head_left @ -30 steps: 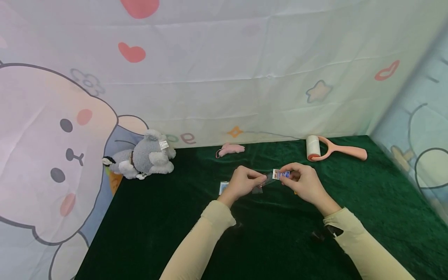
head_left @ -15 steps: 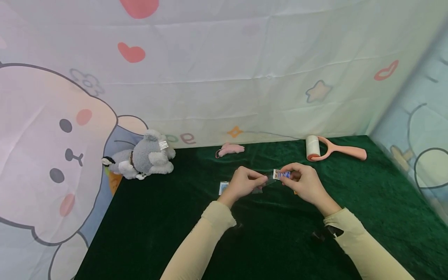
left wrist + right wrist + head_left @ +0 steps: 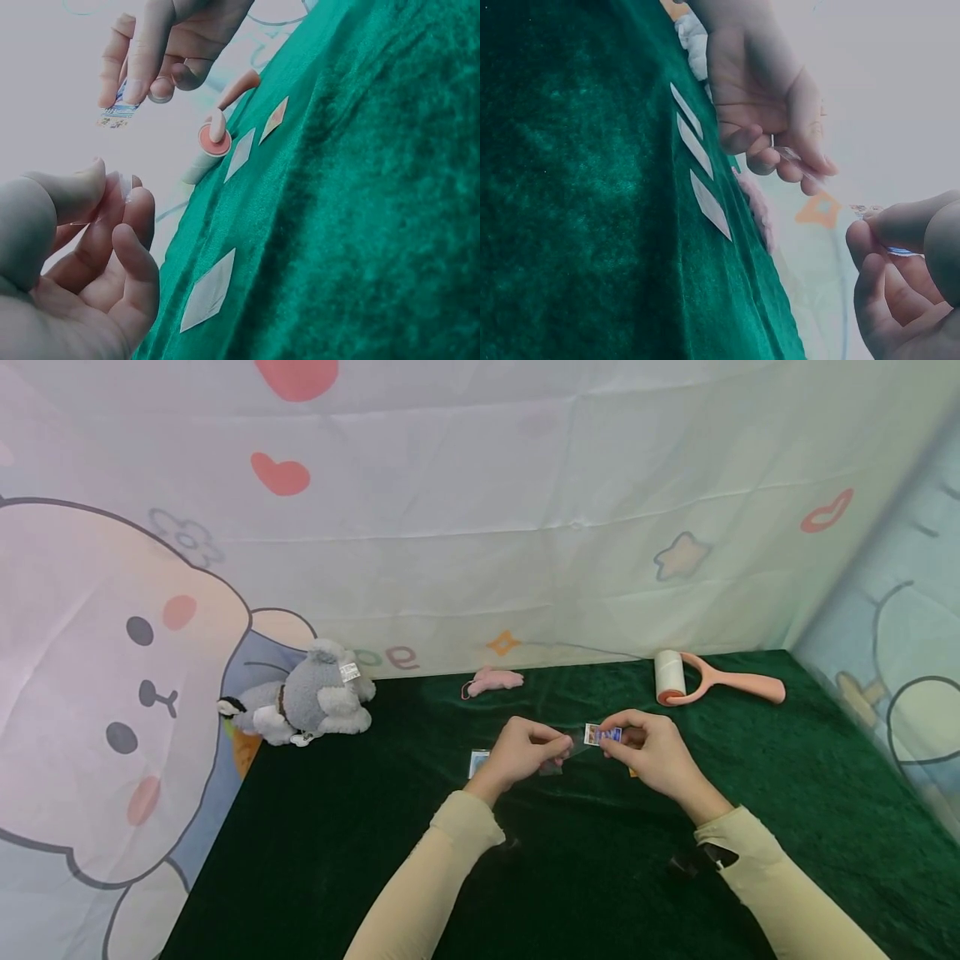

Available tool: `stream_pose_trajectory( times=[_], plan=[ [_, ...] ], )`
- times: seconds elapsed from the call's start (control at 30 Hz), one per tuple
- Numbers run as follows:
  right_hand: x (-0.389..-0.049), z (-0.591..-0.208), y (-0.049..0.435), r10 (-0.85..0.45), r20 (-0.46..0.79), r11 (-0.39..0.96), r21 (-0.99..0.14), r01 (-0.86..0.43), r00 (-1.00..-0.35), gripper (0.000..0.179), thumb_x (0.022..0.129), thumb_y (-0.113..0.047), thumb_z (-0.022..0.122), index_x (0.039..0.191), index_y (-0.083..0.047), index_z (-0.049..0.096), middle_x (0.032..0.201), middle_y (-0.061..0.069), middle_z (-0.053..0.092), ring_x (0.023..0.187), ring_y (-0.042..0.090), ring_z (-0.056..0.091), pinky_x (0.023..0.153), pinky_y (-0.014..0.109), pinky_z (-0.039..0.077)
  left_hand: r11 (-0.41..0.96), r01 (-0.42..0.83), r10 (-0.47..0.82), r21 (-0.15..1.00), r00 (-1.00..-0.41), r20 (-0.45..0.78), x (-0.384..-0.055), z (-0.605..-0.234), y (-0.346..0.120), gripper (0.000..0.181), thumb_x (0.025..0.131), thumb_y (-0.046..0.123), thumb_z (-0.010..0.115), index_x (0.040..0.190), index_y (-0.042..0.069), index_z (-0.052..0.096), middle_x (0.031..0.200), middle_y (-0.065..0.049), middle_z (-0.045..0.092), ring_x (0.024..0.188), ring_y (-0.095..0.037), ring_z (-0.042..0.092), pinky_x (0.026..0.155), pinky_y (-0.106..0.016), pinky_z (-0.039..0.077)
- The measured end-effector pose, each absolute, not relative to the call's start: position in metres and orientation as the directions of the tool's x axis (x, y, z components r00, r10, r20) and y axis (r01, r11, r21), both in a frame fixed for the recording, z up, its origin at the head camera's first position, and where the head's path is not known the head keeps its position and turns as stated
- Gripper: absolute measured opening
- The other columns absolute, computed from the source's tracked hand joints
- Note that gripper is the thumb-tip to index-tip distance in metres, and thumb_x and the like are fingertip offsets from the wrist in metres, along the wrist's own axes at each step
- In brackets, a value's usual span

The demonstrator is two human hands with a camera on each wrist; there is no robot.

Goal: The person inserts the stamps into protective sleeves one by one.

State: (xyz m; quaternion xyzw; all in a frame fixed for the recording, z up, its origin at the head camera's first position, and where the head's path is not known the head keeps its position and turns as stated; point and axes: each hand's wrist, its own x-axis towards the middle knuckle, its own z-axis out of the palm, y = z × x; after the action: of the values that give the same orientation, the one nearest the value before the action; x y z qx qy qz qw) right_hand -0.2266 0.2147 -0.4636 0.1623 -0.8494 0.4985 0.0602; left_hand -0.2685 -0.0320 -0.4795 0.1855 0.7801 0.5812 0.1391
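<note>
In the head view my left hand (image 3: 521, 753) pinches a small clear plastic sleeve (image 3: 578, 742) between thumb and fingertips. The sleeve (image 3: 798, 160) shows as a thin transparent strip in the right wrist view. Facing it, my right hand (image 3: 654, 753) pinches a small card (image 3: 592, 734) printed in blue and white. Its printed end (image 3: 117, 118) points toward the sleeve in the left wrist view, a small gap apart. Beneath the hands, a blue card (image 3: 477, 763) with a pale border lies on the cloth. A flat transparent piece (image 3: 552, 769) and an orange bit (image 3: 633, 772), partly hidden, lie there too.
Dark green cloth (image 3: 360, 860) covers the table. A grey plush toy (image 3: 311, 693) lies at the back left, a small pink plush (image 3: 495, 680) at the back middle. At the back right is a lint roller (image 3: 671, 677) with a pink handle. Behind hangs a printed curtain (image 3: 465, 485).
Both hands stay almost in place. The clear sleeve in the left fingers has turned slightly, while the card in the right hand keeps nearly the same position.
</note>
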Motion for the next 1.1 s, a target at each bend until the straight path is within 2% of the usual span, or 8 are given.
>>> stream_pose_trajectory(
  times=[0.17,0.33,0.6,0.73,0.93,1.1],
  plan=[
    [-0.2259,-0.4623,0.2142,-0.21,0.263,0.45,-0.829,-0.332,-0.942,0.017,0.097,-0.009,0.077,0.113,-0.004,0.073,0.096,0.012,0.074,0.078,0.028,0.073,0.057,0.026,0.053,0.239,0.116,0.472,0.964,-0.882,-0.01,-0.269,-0.4817,-0.0321,0.017,0.1,0.023,0.075,0.102,0.009,0.083,0.087,-0.003,0.076,0.085,-0.032,0.073,0.073,-0.035,0.06],
    [-0.2276,-0.4626,0.2135,-0.207,0.265,0.444,-0.832,-0.332,-0.942,0.018,0.097,-0.008,0.076,0.114,-0.004,0.073,0.098,0.013,0.074,0.081,0.029,0.074,0.06,0.025,0.055,0.236,0.122,0.48,0.964,-0.878,-0.007,-0.269,-0.4818,-0.0322,0.016,0.1,0.023,0.075,0.101,0.009,0.083,0.087,-0.003,0.076,0.082,-0.026,0.072,0.069,-0.029,0.058],
    [-0.2278,-0.4636,0.2141,-0.212,0.25,0.428,-0.845,-0.319,-0.945,0.015,0.098,-0.009,0.076,0.112,-0.004,0.073,0.099,0.014,0.074,0.084,0.035,0.075,0.063,0.027,0.057,0.22,0.142,0.468,0.965,-0.883,0.023,-0.2677,-0.4791,-0.0321,0.014,0.098,0.021,0.077,0.1,0.009,0.083,0.082,-0.003,0.076,0.083,-0.037,0.073,0.067,-0.031,0.058],
    [-0.226,-0.4626,0.2147,-0.213,0.239,0.419,-0.854,-0.31,-0.947,0.017,0.098,-0.01,0.076,0.113,-0.003,0.072,0.103,0.016,0.074,0.084,0.03,0.075,0.063,0.027,0.057,0.222,0.141,0.455,0.965,-0.89,0.026,-0.2677,-0.4794,-0.0309,0.014,0.097,0.023,0.079,0.099,0.009,0.083,0.082,-0.003,0.076,0.084,-0.038,0.073,0.067,-0.034,0.058],
    [-0.2252,-0.4621,0.2165,-0.208,0.247,0.412,-0.855,-0.314,-0.946,0.018,0.098,-0.008,0.076,0.114,-0.002,0.072,0.108,0.019,0.074,0.083,0.02,0.076,0.062,0.027,0.058,0.221,0.164,0.438,0.961,-0.897,0.052,-0.2682,-0.4809,-0.0313,0.015,0.098,0.024,0.078,0.098,0.01,0.084,0.081,-0.003,0.076,0.084,-0.04,0.069,0.064,-0.027,0.052],
    [-0.2241,-0.4612,0.2164,-0.206,0.261,0.415,-0.849,-0.326,-0.943,0.018,0.097,-0.008,0.076,0.113,-0.002,0.072,0.107,0.019,0.074,0.082,0.02,0.076,0.062,0.027,0.058,0.221,0.177,0.438,0.959,-0.897,0.064,-0.2685,-0.4818,-0.0319,0.015,0.097,0.024,0.079,0.099,0.01,0.085,0.082,-0.002,0.076,0.083,-0.039,0.067,0.064,-0.027,0.052]
  ],
)
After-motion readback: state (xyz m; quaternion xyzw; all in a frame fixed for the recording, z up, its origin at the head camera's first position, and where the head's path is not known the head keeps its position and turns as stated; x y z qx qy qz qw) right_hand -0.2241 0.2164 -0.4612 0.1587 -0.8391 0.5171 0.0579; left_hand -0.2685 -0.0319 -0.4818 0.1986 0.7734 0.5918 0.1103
